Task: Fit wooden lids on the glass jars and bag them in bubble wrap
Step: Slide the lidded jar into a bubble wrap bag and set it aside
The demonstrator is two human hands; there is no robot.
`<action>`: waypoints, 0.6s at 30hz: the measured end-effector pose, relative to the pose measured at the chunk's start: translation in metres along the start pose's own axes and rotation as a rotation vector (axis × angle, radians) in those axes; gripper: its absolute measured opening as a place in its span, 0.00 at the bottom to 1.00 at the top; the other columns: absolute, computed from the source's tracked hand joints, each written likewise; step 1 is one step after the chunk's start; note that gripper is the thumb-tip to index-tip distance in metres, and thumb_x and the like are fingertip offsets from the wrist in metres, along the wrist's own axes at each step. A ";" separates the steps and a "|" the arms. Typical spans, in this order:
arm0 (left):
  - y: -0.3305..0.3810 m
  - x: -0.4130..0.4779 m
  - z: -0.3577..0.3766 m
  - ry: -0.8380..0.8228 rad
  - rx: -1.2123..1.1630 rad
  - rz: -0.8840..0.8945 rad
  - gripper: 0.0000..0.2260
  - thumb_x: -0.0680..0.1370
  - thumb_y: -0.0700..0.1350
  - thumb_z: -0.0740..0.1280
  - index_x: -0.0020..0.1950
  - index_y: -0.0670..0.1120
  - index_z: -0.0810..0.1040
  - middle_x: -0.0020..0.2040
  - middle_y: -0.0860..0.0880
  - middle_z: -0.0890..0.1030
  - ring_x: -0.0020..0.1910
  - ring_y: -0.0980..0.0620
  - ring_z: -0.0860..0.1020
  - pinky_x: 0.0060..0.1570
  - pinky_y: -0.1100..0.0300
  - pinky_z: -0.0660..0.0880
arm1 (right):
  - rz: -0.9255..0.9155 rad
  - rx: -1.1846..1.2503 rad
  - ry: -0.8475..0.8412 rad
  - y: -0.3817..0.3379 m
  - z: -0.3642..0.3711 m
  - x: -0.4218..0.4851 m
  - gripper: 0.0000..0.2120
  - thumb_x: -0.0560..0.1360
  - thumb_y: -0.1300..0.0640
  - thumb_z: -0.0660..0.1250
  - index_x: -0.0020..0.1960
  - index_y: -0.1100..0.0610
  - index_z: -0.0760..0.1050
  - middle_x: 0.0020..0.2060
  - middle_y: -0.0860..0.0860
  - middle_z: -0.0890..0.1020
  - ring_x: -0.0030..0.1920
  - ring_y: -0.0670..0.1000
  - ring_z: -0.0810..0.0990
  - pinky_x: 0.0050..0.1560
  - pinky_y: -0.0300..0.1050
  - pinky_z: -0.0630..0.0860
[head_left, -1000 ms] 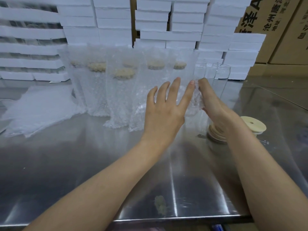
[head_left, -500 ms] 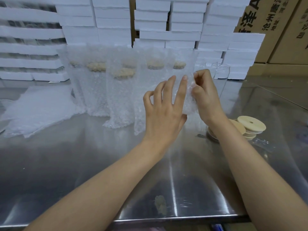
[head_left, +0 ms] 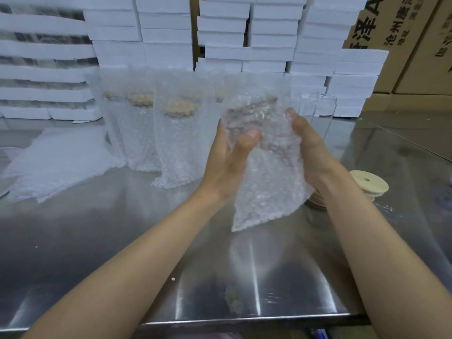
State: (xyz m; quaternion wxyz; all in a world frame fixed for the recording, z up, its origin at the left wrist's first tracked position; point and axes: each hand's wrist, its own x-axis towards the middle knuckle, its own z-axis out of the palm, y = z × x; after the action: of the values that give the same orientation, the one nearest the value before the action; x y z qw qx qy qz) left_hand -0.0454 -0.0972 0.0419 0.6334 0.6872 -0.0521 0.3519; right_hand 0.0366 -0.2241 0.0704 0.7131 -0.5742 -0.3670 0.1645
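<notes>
Head view: left hand [head_left: 227, 162] and right hand [head_left: 310, 148] pinch the bubble-wrap bag [head_left: 266, 189] near its top, clear of the steel table [head_left: 122, 241], likely to spread its mouth for a bare glass jar [head_left: 324, 107].

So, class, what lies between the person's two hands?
A bubble-wrap bag, gripped by the left hand and the right hand, held above the steel table; the head view shows it.

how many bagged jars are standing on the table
4 bagged jars show: far left, next right, front middle, one beside the held bag. Others may be hidden behind it.
</notes>
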 end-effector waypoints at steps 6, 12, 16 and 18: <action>-0.008 0.007 -0.016 -0.095 0.107 -0.071 0.40 0.70 0.64 0.63 0.77 0.45 0.59 0.73 0.43 0.68 0.72 0.48 0.68 0.70 0.45 0.65 | -0.228 -0.049 0.207 0.002 0.004 0.008 0.20 0.64 0.39 0.73 0.47 0.54 0.80 0.46 0.49 0.82 0.51 0.51 0.80 0.56 0.49 0.76; -0.012 0.012 -0.024 -0.112 0.143 -0.022 0.31 0.77 0.51 0.61 0.78 0.47 0.56 0.77 0.50 0.62 0.74 0.57 0.61 0.74 0.55 0.60 | -0.323 -0.077 0.357 0.011 0.003 0.014 0.10 0.68 0.44 0.72 0.38 0.51 0.82 0.43 0.54 0.84 0.48 0.57 0.82 0.54 0.50 0.79; -0.016 0.015 -0.031 -0.169 0.102 -0.064 0.35 0.74 0.55 0.64 0.77 0.46 0.57 0.78 0.48 0.57 0.76 0.55 0.56 0.72 0.60 0.59 | -0.275 0.018 0.295 0.015 -0.004 0.018 0.15 0.77 0.41 0.65 0.46 0.51 0.83 0.49 0.54 0.85 0.55 0.56 0.82 0.59 0.53 0.79; -0.016 0.016 -0.034 -0.246 0.074 -0.073 0.41 0.69 0.59 0.68 0.78 0.52 0.53 0.77 0.48 0.60 0.76 0.53 0.59 0.71 0.56 0.63 | -0.221 -0.086 0.171 0.015 -0.012 0.019 0.12 0.73 0.42 0.70 0.54 0.45 0.80 0.54 0.47 0.83 0.59 0.52 0.81 0.60 0.50 0.77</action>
State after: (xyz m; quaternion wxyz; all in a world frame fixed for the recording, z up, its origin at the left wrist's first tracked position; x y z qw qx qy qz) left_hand -0.0394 -0.0573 0.0359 0.6088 0.7496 -0.0911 0.2432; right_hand 0.0605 -0.2158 0.0615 0.7304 -0.5719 -0.3729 0.0196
